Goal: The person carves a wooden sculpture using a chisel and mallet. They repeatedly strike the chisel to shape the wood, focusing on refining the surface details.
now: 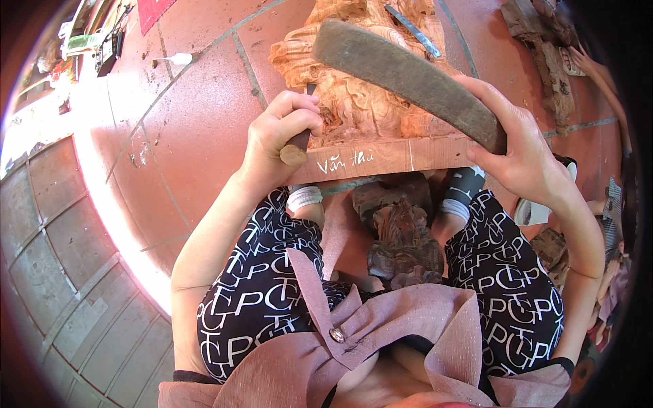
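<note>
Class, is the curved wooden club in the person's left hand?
No, the right hand grips the club, while the left hand holds a wooden-handled tool.

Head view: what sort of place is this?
Probably a woodcarving workshop: there is a carved wooden piece, a flat metal blade lying on it, and a wooden-handled tool in the left hand.

Recorded carved figure [371,109] as raw orange-brown wood, matt, rough with cut grooves; plank base [388,160] smoother, flat-faced. Noted curved mallet [408,76] as grey-brown wood, matt, worn. Logged tool handle [294,154] as wood, paler at butt. Read loose chisel [413,30] as smooth bluish-grey metal. Found floor tiles [204,88] smooth, partly glossy. Listed blouse [408,313] as finely flecked cloth, button [337,334] shiny; trousers [258,299] as printed cloth. Marked dark carving [406,234] as rough wood.
</note>
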Available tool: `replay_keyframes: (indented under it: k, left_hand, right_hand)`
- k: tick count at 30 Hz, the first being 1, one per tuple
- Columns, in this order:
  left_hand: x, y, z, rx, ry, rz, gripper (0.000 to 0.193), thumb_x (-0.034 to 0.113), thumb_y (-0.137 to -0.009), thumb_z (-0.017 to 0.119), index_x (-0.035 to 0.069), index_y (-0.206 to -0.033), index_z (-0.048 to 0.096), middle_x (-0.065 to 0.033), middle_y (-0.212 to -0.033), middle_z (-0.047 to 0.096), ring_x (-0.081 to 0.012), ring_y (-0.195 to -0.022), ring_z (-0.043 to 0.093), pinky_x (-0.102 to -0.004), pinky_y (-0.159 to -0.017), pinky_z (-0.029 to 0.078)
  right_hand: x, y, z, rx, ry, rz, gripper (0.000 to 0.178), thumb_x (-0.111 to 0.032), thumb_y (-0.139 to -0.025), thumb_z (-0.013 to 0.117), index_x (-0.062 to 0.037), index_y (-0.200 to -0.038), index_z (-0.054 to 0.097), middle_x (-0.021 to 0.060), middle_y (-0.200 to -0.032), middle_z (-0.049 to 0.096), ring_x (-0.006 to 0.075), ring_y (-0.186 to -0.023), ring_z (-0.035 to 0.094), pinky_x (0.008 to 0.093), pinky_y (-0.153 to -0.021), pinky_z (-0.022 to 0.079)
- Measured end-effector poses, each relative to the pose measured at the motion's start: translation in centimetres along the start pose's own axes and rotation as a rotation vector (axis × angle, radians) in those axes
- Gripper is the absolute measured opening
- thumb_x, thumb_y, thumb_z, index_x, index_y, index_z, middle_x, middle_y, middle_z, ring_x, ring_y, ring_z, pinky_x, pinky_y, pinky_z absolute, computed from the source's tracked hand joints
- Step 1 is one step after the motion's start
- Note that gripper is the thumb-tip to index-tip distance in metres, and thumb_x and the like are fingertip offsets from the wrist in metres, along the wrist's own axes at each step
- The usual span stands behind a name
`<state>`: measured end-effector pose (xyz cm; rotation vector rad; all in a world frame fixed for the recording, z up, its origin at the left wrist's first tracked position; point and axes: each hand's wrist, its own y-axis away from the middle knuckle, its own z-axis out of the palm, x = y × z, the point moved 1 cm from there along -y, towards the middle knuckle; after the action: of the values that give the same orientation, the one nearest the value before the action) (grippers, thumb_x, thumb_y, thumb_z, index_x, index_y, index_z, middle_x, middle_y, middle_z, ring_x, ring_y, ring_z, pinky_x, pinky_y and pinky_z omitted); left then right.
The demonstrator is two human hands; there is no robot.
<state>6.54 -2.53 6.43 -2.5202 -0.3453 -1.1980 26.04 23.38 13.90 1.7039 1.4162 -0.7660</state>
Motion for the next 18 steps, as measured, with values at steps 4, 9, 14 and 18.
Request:
replay_keyframes:
  k: [4,9,14,18]
  left_hand:
    - [0.0,0.3,0.1,0.011,-0.019,0.002,0.022,-0.011,-0.068,0.063,0.004,-0.083,0.061,-0.009,-0.092,0.059,-0.0297,-0.101,0.063,-0.0396,-0.093,0.052]
    - [0.5,0.1,0.1,0.033,-0.011,-0.008,0.023,-0.014,-0.068,0.061,0.004,-0.082,0.061,-0.0091,-0.091,0.059,-0.0303,-0.101,0.064,-0.0405,-0.093,0.052]
    - [0.3,-0.1,0.2,0.051,-0.018,0.006,0.024,-0.015,-0.068,0.061,0.005,-0.082,0.062,-0.0087,-0.091,0.06,-0.03,-0.099,0.064,-0.0392,-0.09,0.053]
    - [-0.2,-0.1,0.0,-0.014,-0.079,-0.064,0.022,-0.013,-0.07,0.07,0.005,-0.078,0.062,-0.0083,-0.094,0.063,-0.0275,-0.101,0.067,-0.0363,-0.085,0.055]
  right_hand:
    - [-0.3,-0.9,-0.1,0.024,0.089,-0.063,0.074,0.007,-0.07,0.063,-0.0024,-0.141,0.044,0.0186,-0.13,0.059,0.0327,-0.125,0.056,0.0391,-0.105,0.041]
    - [-0.5,-1.4,-0.7,0.09,0.206,-0.134,0.071,0.006,-0.07,0.064,-0.0023,-0.139,0.047,0.0186,-0.128,0.06,0.0331,-0.123,0.057,0.0379,-0.104,0.042]
    - [-0.7,-1.6,-0.7,0.149,0.196,-0.156,0.07,0.006,-0.069,0.064,-0.0018,-0.137,0.048,0.0178,-0.127,0.06,0.0325,-0.121,0.058,0.0371,-0.104,0.043]
    - [-1.0,-2.0,-0.6,0.174,0.264,-0.222,0.069,0.008,-0.067,0.063,-0.0015,-0.135,0.05,0.0175,-0.126,0.06,0.0326,-0.119,0.059,0.0363,-0.101,0.044]
